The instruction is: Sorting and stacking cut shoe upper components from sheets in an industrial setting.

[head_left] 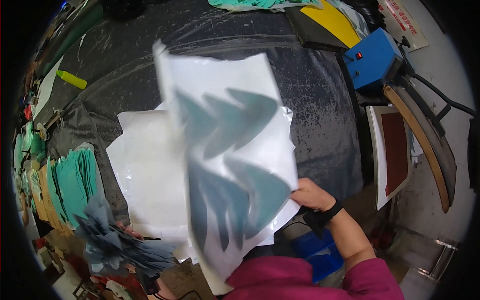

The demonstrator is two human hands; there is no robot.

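My right hand [311,194] is closed on the right edge of a large white sheet [230,72], which stands lifted and curled, blurred by motion. Blue-green curved pieces [257,197] lie on its face or show through it; I cannot tell which. Beneath it is a stack of white sheets [150,175] with uneven edges. At the lower left, my left hand [131,232] grips a thick bunch of blue-grey cut pieces [102,237], fanned out and hiding most of the fingers.
Stacked green pieces [75,172] stand at the left of the dark table cover [320,95]. A yellow-green marker [71,79] lies at the far left. On the right are a blue machine box [372,57] and a white board with a brown panel [395,150]. A blue bin [317,252] sits below.
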